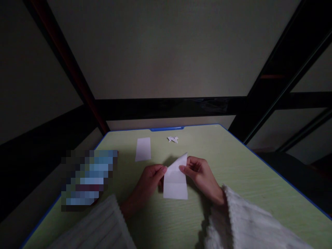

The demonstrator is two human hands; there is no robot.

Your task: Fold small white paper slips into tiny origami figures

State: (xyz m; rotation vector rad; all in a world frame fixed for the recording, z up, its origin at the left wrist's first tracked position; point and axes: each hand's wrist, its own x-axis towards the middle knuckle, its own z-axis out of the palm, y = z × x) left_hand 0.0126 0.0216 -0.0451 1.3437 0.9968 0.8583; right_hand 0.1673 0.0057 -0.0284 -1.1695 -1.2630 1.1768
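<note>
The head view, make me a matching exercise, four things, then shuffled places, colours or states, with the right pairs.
1. Slant-topped paper
2. Rectangular sheet
3. Small folded piece
4. Tabletop

A. lying right of the rectangular sheet
B. pale green, edged in blue
C. gripped by left hand and right hand
D. lying left of the small folded piece

Pairs: 1-C, 2-D, 3-A, 4-B.
</note>
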